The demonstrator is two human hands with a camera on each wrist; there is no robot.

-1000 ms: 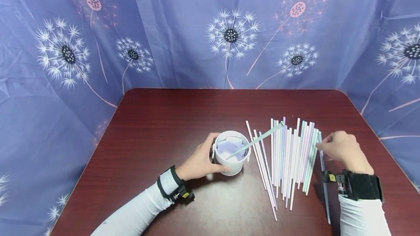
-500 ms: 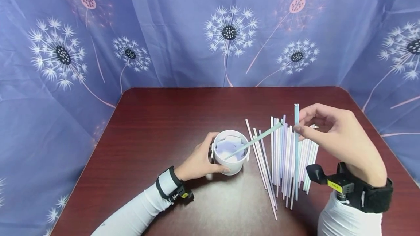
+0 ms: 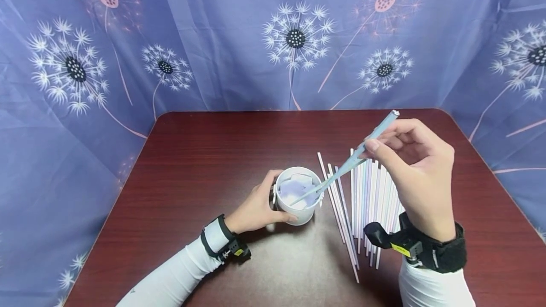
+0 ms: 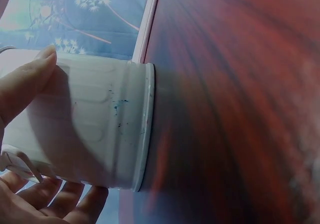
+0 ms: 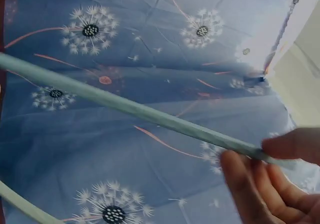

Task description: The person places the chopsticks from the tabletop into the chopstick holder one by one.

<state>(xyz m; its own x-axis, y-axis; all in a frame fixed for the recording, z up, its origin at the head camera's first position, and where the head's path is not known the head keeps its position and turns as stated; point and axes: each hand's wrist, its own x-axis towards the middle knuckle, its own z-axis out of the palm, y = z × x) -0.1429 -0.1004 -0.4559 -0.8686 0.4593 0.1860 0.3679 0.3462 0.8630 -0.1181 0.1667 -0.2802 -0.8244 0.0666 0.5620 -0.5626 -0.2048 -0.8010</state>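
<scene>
My left hand [image 3: 256, 207] grips a small white bucket [image 3: 300, 214] from its left side, thumb in front. In the left wrist view, the bucket's wall [image 4: 90, 114] shows small blue specks, and fingers curl beneath it. My right hand [image 3: 420, 165] pinches a long pale blue straw [image 3: 379, 129] near its upper end, between thumb and fingers. The straw slants down left, its lower end at the bucket's mouth. A pale green straw [image 3: 304, 196] leans inside the bucket, mostly hidden behind the blue one. In the right wrist view, the held straw [image 5: 140, 111] crosses the picture.
Several white, lilac and pale straws [image 3: 368, 203] lie side by side on the dark red table [image 3: 204, 155], partly hidden by my right hand. A few more straws [image 3: 340, 207] lie close to the bucket's right. A blue dandelion-print cloth [image 3: 239, 37] hangs behind the table.
My right hand has picked up the blue straw from the right end of the row, raised it and carried it left to the bucket. The left hand keeps its hold on the bucket.
</scene>
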